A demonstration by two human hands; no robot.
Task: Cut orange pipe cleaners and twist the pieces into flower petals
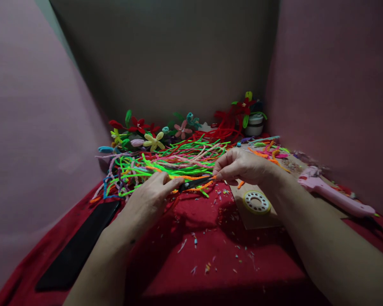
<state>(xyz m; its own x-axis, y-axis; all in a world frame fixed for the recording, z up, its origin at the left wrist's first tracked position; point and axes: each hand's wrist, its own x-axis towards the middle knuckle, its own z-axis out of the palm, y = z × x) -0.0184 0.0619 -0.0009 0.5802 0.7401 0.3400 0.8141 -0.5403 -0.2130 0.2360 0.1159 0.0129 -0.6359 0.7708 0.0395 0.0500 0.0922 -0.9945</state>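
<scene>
My left hand [153, 191] is closed round the handles of small black scissors [194, 183], whose blades point right. My right hand [239, 166] pinches the end of an orange pipe cleaner [194, 177] that lies just over the blades. Both hands hover above a red cloth [210, 246] at the near edge of a tangled heap of pipe cleaners [172, 161] in green, pink, orange and purple.
Finished pipe-cleaner flowers [153, 134] lie behind the heap. A small white pot with red flowers [253, 123] stands at the back right. A pink glue gun [332, 193], a cardboard piece with a tape roll [257, 202] and a black flat object [79, 242] lie around. Trimmings litter the cloth.
</scene>
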